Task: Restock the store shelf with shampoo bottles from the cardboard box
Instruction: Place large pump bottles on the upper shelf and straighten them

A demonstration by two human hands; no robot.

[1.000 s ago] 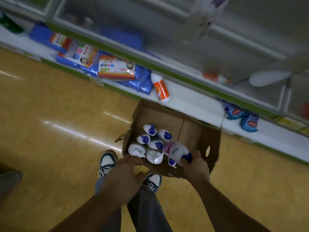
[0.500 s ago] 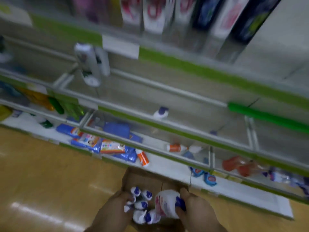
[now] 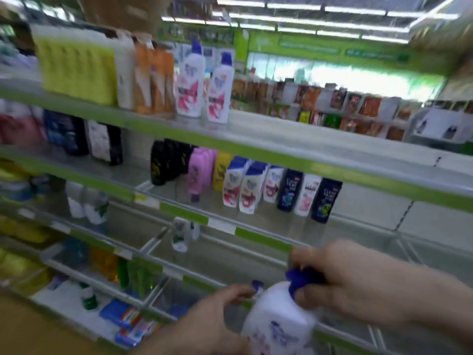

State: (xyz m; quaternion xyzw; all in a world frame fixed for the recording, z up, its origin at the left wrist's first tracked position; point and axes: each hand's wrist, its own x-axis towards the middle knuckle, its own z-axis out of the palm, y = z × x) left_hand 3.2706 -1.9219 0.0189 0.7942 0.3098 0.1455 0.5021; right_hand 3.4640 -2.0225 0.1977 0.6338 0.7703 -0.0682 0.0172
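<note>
The store shelf, tiered and green-edged, rises beyond and above both hands, with two white bottles with blue caps upright on a high tier up and left of them. The shampoo bottle — white body, blue cap, blurred pink and blue label — stands upright between the hands, in front of the shelf. The right hand curls round its cap; the left hand reaches to the bottle's left shoulder — too blurred to tell whether it grasps.

Top shelf: bare board right of 2 white bottles, open to reach. Shelf below: bottle row blocks the middle; right end open.
</note>
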